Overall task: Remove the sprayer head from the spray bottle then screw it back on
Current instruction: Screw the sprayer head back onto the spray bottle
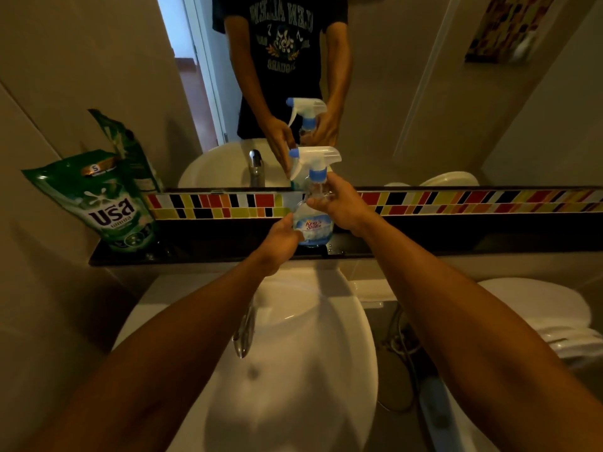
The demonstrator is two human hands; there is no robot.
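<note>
- A clear spray bottle (pixel 312 223) stands upright on a dark shelf (pixel 208 249), on the far side of a white sink (pixel 310 370).
- The bottle has a little blue water at the bottom and a label with pink letters.
- The sprayer head (pixel 315 159) is white with a blue tip and a blue ring. It sits on top of the bottle, and its tip points to the left.
- The left hand (pixel 281 240) is curled around the low part of the bottle, on its left side. The fingers touch the label.
- The right hand (pixel 339 203) is closed around the bottle's neck, just under the blue ring. Its fingers wrap the clear part from the right side.
- I cannot tell if the ring is tight or loose.
- Both bare arms reach out over the sink toward the shelf.
- A silver tap (pixel 244 331) sticks out over the sink, under the left arm.
- A green soap bag (pixel 107 203) leans on the wall at the left end of the shelf, well apart from the bottle.
- A strip of little colored tiles (pixel 456 200) runs along the wall behind the shelf.
- A big mirror (pixel 408 93) sits above the tiles. It shows the person's dark shirt, both hands and the bottle again.
- A white toilet (pixel 535 311) is on the right, beside the sink.
</note>
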